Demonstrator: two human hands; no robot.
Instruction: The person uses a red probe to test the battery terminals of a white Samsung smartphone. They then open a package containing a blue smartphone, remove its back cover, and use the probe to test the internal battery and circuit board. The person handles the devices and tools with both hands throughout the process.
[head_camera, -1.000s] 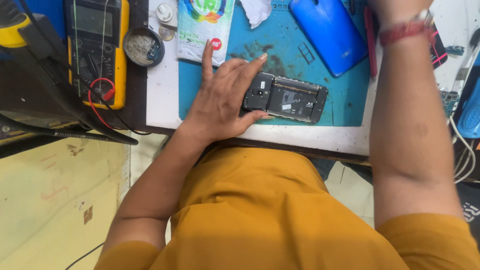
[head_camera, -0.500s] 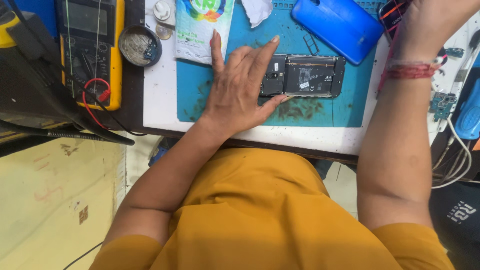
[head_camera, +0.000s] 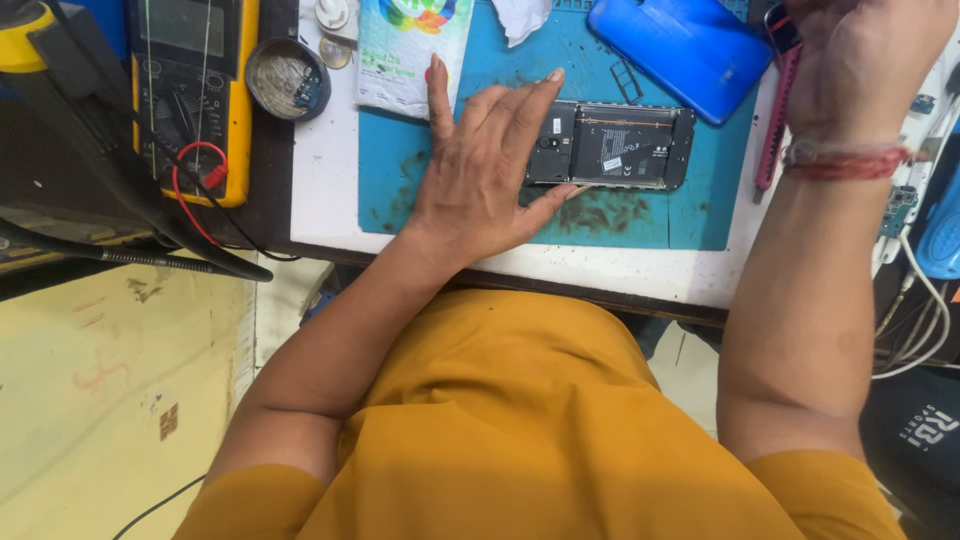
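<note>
An opened black phone (head_camera: 625, 147) with its back cover off lies on a blue work mat (head_camera: 640, 215). My left hand (head_camera: 480, 170) lies over the phone's left end, thumb along its near edge and fingers across its top, holding it down. The forefinger points away towards a white pouch (head_camera: 410, 50). My right hand (head_camera: 860, 60) is raised at the top right, a red thread around its wrist. Its fingers curl at the top end of a pink-handled tool (head_camera: 770, 140). I cannot tell whether they grip it.
A blue phone back cover (head_camera: 680, 45) lies on the mat behind the phone. On the left stand a yellow multimeter (head_camera: 195, 90) with red and black leads and a small round tin (head_camera: 287, 78). White cables (head_camera: 915, 320) hang at the right. The table edge (head_camera: 600, 290) runs close to my body.
My right hand has come down into view at the pink tool's top end. My left hand stays on the phone's left end throughout.
</note>
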